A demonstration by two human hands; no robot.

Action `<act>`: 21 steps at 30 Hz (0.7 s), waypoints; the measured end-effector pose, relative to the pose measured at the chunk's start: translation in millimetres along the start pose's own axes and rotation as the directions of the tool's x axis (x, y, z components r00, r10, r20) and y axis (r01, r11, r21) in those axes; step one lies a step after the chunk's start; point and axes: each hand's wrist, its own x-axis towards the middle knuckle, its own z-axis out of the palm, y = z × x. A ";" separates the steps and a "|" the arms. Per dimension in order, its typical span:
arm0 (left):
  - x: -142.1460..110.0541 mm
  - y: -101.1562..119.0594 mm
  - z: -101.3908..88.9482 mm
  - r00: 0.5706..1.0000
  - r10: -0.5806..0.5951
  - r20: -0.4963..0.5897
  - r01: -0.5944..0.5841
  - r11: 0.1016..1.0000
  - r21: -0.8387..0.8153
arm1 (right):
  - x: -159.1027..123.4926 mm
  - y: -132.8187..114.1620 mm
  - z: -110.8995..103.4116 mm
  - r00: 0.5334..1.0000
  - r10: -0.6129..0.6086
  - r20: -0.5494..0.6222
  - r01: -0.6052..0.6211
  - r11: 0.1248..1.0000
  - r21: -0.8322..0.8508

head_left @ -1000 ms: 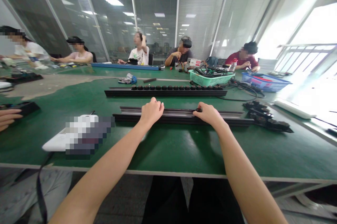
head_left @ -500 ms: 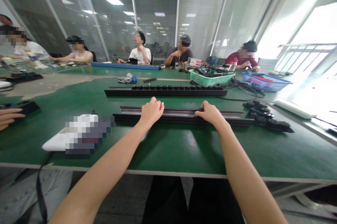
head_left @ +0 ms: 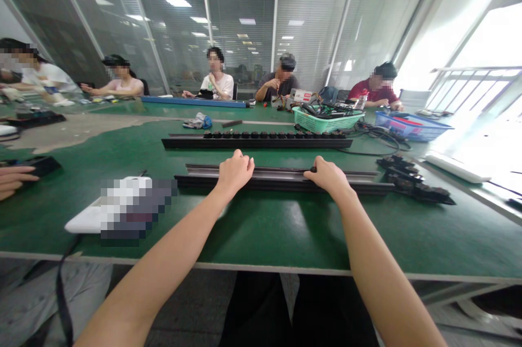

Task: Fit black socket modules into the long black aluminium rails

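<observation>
A long black metal channel rail lies crosswise on the green table in front of me, its grey inside showing. My left hand is closed over the rail left of its middle. Further right, the fingers of my right hand pinch a small black part at the channel; most of that part is hidden by the fingers. Behind lies a second black rail with a row of small black parts along it. To the right sits a pile of similar black parts.
A green basket of cables and a blue basket stand at the back right. A white device, partly blurred out, lies at left. Another person's hand rests at the left edge. Several people sit across the table.
My right hand has shifted very slightly at the rail, still pinching the small black part. My left hand stays in place. Across the table, several people have changed posture a little.
</observation>
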 end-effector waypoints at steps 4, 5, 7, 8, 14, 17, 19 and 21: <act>0.3 -0.6 1.3 1.000 0.005 -0.013 -0.005 1.000 0.005 | -0.8 -0.1 -1.8 1.000 0.022 0.003 -0.022 1.000 -0.008; 0.4 -0.7 1.5 1.000 0.006 -0.014 -0.006 1.000 0.005 | -1.0 -0.2 -2.2 1.000 0.029 0.005 -0.029 1.000 -0.004; 0.4 -0.9 1.7 1.000 0.009 -0.019 -0.009 1.000 0.005 | -1.3 -0.6 -2.4 0.999 0.045 0.008 -0.045 0.999 0.004; 0.3 -0.9 1.7 1.000 0.012 -0.021 -0.012 1.000 0.005 | -1.4 -0.9 -2.3 0.998 0.054 0.010 -0.054 0.999 0.005; 0.0 -0.3 0.5 1.000 -0.001 0.001 0.001 1.000 -0.008 | -1.3 -3.0 0.1 0.995 0.098 0.023 -0.098 0.995 0.003; -0.2 -0.1 0.3 1.000 0.000 0.004 0.001 1.000 -0.008 | -1.1 -3.1 0.3 0.993 0.114 0.024 -0.115 0.993 0.012; -0.2 0.0 0.4 1.000 0.003 -0.002 -0.003 1.000 0.002 | -1.0 -3.2 0.1 0.992 0.125 0.026 -0.126 0.992 0.011; -0.2 0.3 0.5 1.000 0.002 -0.012 -0.002 1.000 0.016 | -1.2 -3.4 -0.1 0.990 0.141 0.027 -0.141 0.990 0.004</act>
